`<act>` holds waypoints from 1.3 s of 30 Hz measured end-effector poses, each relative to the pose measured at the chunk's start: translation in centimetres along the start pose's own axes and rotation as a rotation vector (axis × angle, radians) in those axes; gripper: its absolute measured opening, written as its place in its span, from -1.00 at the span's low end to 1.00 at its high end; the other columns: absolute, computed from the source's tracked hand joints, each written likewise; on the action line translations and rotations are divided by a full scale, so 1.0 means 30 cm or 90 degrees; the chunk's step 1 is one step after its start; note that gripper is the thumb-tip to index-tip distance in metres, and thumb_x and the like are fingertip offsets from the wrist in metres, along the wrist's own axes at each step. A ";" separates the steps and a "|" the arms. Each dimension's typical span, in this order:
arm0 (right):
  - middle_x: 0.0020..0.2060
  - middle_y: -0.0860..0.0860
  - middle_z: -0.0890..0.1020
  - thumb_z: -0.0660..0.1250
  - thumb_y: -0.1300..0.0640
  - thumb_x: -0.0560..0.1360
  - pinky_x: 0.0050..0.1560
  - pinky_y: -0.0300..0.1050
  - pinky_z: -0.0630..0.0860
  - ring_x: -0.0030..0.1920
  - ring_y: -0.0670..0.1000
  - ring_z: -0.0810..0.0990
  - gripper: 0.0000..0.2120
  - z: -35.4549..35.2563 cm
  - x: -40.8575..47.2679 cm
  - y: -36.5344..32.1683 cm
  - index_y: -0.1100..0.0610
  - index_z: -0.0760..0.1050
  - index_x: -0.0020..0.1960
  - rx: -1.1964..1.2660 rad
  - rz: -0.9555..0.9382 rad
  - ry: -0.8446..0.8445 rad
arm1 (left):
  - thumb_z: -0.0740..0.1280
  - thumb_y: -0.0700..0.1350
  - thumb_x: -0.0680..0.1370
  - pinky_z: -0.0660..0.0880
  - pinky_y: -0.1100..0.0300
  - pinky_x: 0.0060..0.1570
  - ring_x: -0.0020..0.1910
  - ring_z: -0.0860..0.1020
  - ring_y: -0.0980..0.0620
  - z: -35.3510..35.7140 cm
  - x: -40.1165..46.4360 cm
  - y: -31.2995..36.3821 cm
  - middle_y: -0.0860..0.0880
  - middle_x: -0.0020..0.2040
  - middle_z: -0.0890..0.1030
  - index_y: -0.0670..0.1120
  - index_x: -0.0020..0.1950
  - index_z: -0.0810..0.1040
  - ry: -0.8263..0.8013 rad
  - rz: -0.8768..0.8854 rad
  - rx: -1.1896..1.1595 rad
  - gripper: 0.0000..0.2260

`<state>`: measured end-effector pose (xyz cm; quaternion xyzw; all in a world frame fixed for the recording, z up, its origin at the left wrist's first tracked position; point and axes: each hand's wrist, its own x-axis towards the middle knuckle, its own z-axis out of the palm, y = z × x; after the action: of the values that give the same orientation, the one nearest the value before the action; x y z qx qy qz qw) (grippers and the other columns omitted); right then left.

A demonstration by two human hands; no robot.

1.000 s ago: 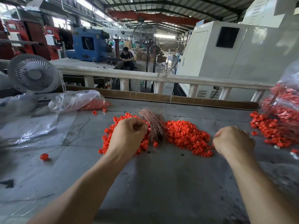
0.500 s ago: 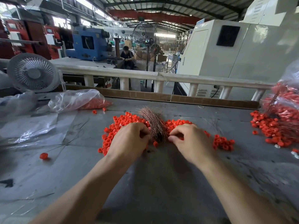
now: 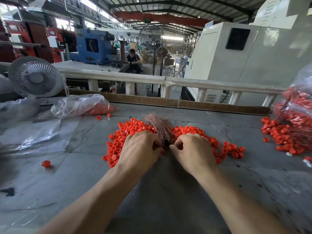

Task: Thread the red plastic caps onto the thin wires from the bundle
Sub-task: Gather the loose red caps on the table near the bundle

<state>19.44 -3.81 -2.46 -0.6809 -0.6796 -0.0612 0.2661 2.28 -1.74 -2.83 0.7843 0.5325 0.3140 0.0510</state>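
a white desk fan [image 3: 34, 76] stands beside crumpled plastic bags [image 3: 79, 105].

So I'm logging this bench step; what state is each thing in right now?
Left hand: curled at the bundle's near end.
Right hand: pinching there too.
Wire bundle: lying fanned out, far end splayed.
Red caps: loose, heaped around it.
Plastic bag: lying open.

A factory floor: steel-trussed roof [image 3: 168, 7], blue machine [image 3: 91, 46], pedestal fan [image 3: 150, 43], white machine cabinets [image 3: 236, 53].
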 end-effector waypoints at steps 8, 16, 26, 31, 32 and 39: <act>-0.06 -0.06 0.66 0.39 -0.09 0.56 0.13 -0.01 0.42 0.08 0.07 0.55 -0.85 0.003 -0.002 -0.019 -0.03 0.59 -0.11 -0.005 0.002 -0.003 | 0.41 0.06 0.53 0.31 0.11 0.17 0.13 0.49 0.10 0.018 0.008 0.007 0.17 0.00 0.55 0.18 0.07 0.65 -0.026 0.022 0.039 -0.87; -0.18 -0.07 0.64 0.40 0.03 0.52 0.05 -0.01 0.41 -0.03 0.07 0.55 -0.81 0.004 -0.002 -0.011 -0.06 0.45 -0.23 0.045 0.021 0.023 | 0.42 0.04 0.52 0.38 0.06 0.22 0.12 0.51 0.08 0.018 0.011 0.009 0.16 -0.02 0.55 0.15 0.04 0.66 -0.038 0.019 0.013 -0.89; -0.31 -0.05 0.58 0.40 0.11 0.42 -0.05 0.00 0.39 -0.13 0.10 0.52 -0.87 -0.045 -0.005 -0.024 0.02 0.51 -0.29 0.019 -0.042 0.090 | 0.44 -0.09 0.54 0.50 0.10 0.09 -0.02 0.55 0.12 -0.003 0.005 0.024 0.15 -0.05 0.61 0.11 0.08 0.66 0.047 0.039 -0.111 -0.84; -0.36 -0.06 0.51 0.34 0.05 0.39 -0.11 0.01 0.38 -0.21 0.08 0.47 -0.87 -0.067 -0.021 -0.058 0.06 0.50 -0.30 0.024 -0.135 0.147 | 0.46 -0.23 0.48 0.44 0.31 -0.02 -0.06 0.54 0.16 -0.016 0.007 0.030 0.19 -0.08 0.59 0.10 0.11 0.68 0.037 0.117 -0.167 -0.71; -0.36 -0.06 0.51 0.36 0.06 0.39 -0.12 0.01 0.38 -0.21 0.08 0.47 -0.87 -0.068 -0.023 -0.062 0.06 0.50 -0.30 0.036 -0.148 0.153 | 0.46 -0.25 0.47 0.41 0.36 -0.06 -0.09 0.53 0.18 -0.017 0.006 0.030 0.20 -0.12 0.58 0.08 0.08 0.69 0.041 0.123 -0.175 -0.72; -0.23 -0.13 0.57 0.38 0.21 0.49 -0.16 -0.23 0.41 -0.20 -0.09 0.53 -0.92 -0.067 -0.022 -0.041 0.05 0.56 -0.11 0.300 -0.135 0.138 | 0.48 -0.26 0.51 0.51 0.32 -0.18 -0.17 0.63 0.17 -0.032 0.003 0.053 0.12 -0.20 0.67 0.03 -0.10 0.74 0.082 0.021 -0.369 -0.83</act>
<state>18.77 -5.39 -0.70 -0.5150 -0.7100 -0.0012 0.4802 3.05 -2.58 -1.36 0.7241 0.4098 0.5028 0.2342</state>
